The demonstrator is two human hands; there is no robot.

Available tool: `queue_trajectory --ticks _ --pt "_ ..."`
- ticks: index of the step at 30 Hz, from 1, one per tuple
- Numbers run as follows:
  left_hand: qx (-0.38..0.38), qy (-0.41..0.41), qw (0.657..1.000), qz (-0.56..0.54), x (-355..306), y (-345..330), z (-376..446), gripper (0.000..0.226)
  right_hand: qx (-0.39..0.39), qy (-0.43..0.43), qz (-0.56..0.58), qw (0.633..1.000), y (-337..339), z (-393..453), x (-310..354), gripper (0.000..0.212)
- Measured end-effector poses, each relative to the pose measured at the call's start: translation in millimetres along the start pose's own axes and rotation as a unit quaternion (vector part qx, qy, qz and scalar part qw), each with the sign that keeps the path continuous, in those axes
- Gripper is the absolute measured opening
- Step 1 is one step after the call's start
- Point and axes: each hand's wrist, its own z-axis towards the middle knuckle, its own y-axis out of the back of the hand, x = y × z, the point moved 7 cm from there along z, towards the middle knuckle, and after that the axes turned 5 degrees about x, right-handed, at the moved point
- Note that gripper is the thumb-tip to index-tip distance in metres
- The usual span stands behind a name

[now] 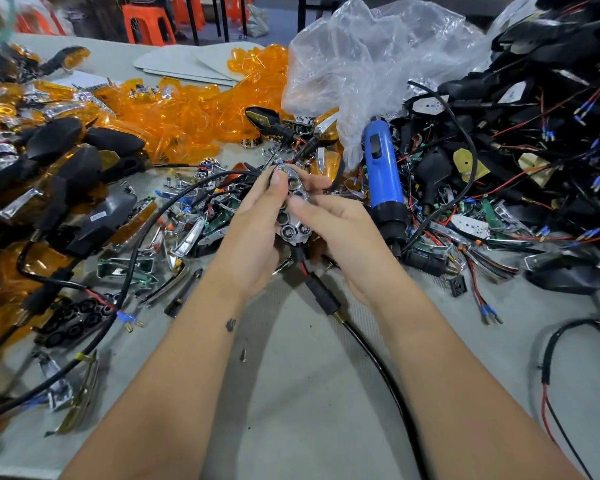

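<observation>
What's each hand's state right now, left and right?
Left hand: closed, gripping the chrome reflector.
Right hand: closed, pinching the same chrome reflector.

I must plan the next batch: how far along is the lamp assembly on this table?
Assembled black-and-amber lamps lie at the left, so some look done. In hand: the left hand and right hand pinch a chrome reflector with wires. Left: loose orange lenses and the heap of wired black parts; the blue screwdriver lies untouched.
</observation>
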Motion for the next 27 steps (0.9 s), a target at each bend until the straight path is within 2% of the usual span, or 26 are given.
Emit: queue_trajectory --ticks 2,4,7,10,13,15,17,20,23,25,27 --pt "0.010 0.017 1.000 -0.007 3.3 -0.4 2.5 0.048 -0.001 0.028 -0.007 1.000 1.7 -1.3 1.9 0.027" --pt "0.028 0.030 0.997 -0.065 4.9 -2.5 5.5 0.054 -0.007 0.035 -0.001 0.999 3.6 -2.6 2.1 0.025" --pt "0.044 0.021 0.992 -0.113 2.6 -3.1 7.2 0.058 -0.013 0.033 -0.005 0.999 3.2 -3.2 2.7 0.030" --pt "0.041 0.010 0.992 -0.119 1.9 -1.0 7.1 0.060 -0.022 0.047 0.002 0.999 1.9 -4.7 6.3 0.021" --pt "0.003 -0.013 0.999 -0.049 -1.7 4.5 5.3 0.036 -0.027 0.081 -0.013 0.996 4.6 -6.5 12.4 0.018" --pt "-0.034 -0.038 0.997 0.054 -5.6 10.5 3.1 0.021 -0.030 0.095 -0.017 0.995 7.1 -7.9 15.6 0.033" --pt "-0.050 -0.059 0.992 0.100 -8.7 13.1 0.4 0.019 -0.037 0.104 -0.029 0.993 9.5 -8.4 16.6 0.041" --pt "-0.076 -0.062 0.992 0.075 -12.1 16.4 -2.2 0.018 -0.021 0.091 -0.036 0.995 6.5 -7.2 14.9 0.028" --pt "-0.135 -0.037 0.990 0.004 -13.8 26.4 -4.1 0.020 -0.009 0.019 -0.006 1.000 6.1 -3.6 2.2 0.034" --pt "-0.176 -0.021 0.984 -0.034 -16.2 36.3 -6.1 0.019 -0.015 0.035 -0.098 0.995 10.7 -2.4 3.0 0.029" --pt "-0.203 -0.018 0.975 -0.087 -19.3 46.0 -8.3 0.016 0.005 0.064 -0.229 0.971 10.7 -2.2 5.9 0.031"
